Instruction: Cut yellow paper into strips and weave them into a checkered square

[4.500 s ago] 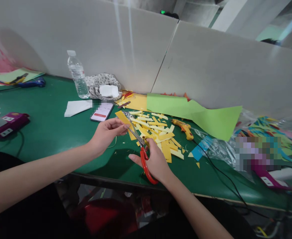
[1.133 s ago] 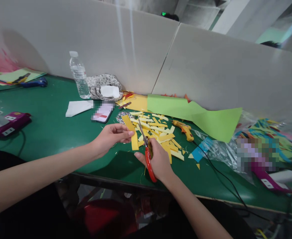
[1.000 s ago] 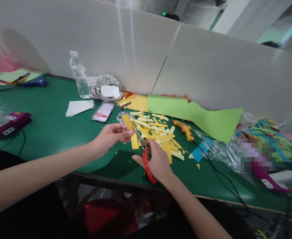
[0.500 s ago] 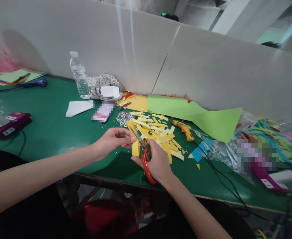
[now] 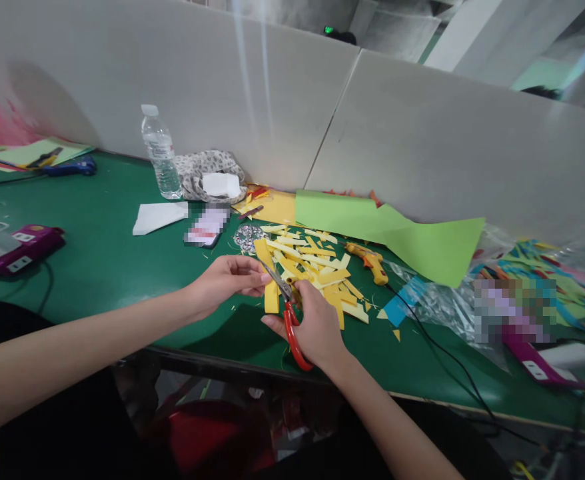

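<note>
Left forearm [image 5: 97,333]: bare, reaching in from the left edge and slanting gently up toward the centre.
Left hand [image 5: 225,281]: palm turned inward, thumb and index finger pinched together, the other fingers [image 5: 245,263] loosely curled behind.
Right forearm [image 5: 390,417]: bare, rising diagonally from the bottom edge, right of centre.
Right hand [image 5: 317,323]: back of the hand partly visible, fingers curled in a grip, thumb [image 5: 274,325] extended toward the left.
Spacing: hands near each other, not touching.
</note>
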Tool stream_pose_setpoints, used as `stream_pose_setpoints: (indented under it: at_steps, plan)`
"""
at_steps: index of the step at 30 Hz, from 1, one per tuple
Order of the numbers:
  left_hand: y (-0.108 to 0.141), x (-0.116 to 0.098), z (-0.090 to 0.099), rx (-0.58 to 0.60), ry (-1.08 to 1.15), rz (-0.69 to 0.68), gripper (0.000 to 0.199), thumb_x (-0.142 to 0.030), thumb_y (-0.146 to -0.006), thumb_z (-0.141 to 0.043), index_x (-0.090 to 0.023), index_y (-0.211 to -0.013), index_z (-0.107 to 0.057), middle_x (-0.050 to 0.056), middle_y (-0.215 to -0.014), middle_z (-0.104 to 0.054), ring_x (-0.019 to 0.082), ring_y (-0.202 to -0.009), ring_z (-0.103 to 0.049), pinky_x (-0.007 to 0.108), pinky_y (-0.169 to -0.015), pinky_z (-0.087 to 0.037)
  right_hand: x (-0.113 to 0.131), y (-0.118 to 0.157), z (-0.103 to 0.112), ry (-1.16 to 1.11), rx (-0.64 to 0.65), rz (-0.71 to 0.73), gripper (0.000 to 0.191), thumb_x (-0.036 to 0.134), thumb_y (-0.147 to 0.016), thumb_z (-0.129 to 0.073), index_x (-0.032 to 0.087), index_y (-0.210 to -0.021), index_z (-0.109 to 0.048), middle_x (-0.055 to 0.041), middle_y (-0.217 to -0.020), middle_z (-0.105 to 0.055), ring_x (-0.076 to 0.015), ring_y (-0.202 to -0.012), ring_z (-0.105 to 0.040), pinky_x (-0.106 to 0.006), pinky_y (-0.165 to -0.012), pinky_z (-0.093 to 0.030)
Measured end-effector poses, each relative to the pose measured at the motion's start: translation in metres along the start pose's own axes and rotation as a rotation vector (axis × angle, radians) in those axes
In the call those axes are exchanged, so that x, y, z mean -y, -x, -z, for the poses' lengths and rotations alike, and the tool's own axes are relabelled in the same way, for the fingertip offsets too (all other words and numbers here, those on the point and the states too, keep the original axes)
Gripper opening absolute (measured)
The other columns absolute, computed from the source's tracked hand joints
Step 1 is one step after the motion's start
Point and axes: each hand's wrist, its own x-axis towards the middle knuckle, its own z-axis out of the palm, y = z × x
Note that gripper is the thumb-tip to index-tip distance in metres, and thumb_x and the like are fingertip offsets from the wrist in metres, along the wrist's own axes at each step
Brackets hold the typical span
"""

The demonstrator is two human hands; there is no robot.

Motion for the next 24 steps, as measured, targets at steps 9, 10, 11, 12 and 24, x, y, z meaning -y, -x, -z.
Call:
stream_pose_setpoints:
  at_steps: [9,10,11,12,24]
  plan:
    - [0.0023,-0.0021,-0.0021,0.000,0.030,0.017,0.016,-0.025,-0.065,-0.075,-0.015,-0.070,-0.064,-0.001,-0.068,-0.065,0.008,-0.062,-0.060,0.023,-0.066,-0.049,0.0002,0.0006,-0.0019,-0.024,-0.031,-0.002,0.054,0.069,-0.063,-0.055,0.020,-0.082,-0.044,-0.0019,-0.068,-0.058,-0.0177,-0.058,-0.053,-0.027,-0.051,-0.035]
    - [0.0025,-0.0024,-0.0024,0.003,0.033,0.017,0.015,-0.025,-0.065,-0.075,-0.015,-0.070,-0.064,-0.001,-0.068,-0.064,0.008,-0.062,-0.060,0.023,-0.066,-0.049,0.0007,0.0004,-0.0017,-0.030,-0.043,0.002,0.051,0.067,-0.064,-0.055,0.021,-0.080,-0.044,-0.0011,-0.066,-0.057,-0.0169,-0.056,-0.052,-0.026,-0.051,-0.034]
    - [0.0026,-0.0025,-0.0026,0.005,0.036,0.017,0.016,-0.025,-0.065,-0.075,-0.015,-0.070,-0.064,-0.002,-0.067,-0.064,0.008,-0.062,-0.059,0.023,-0.067,-0.049,0.0013,0.0001,-0.0015,-0.037,-0.053,0.005,0.048,0.066,-0.064,-0.055,0.021,-0.079,-0.043,-0.0003,-0.064,-0.056,-0.0161,-0.054,-0.051,-0.025,-0.050,-0.034]
    - [0.0027,-0.0026,-0.0028,0.004,0.040,0.017,0.016,-0.025,-0.065,-0.075,-0.015,-0.070,-0.064,-0.002,-0.067,-0.064,0.008,-0.062,-0.059,0.023,-0.067,-0.049,0.0018,-0.0001,-0.0013,-0.042,-0.061,0.007,0.046,0.064,-0.065,-0.055,0.021,-0.077,-0.043,0.0006,-0.062,-0.054,-0.0153,-0.053,-0.050,-0.025,-0.049,-0.033]
    - [0.0038,-0.0043,-0.0045,-0.021,0.088,0.034,0.019,-0.027,-0.062,-0.077,-0.016,-0.072,-0.065,-0.001,-0.069,-0.066,0.009,-0.063,-0.061,0.025,-0.068,-0.049,0.0037,-0.0012,0.0007,-0.111,-0.086,-0.041,0.046,0.063,-0.061,-0.060,0.023,-0.067,-0.038,0.0050,-0.053,-0.045,-0.0104,-0.046,-0.038,-0.023,-0.046,-0.031]
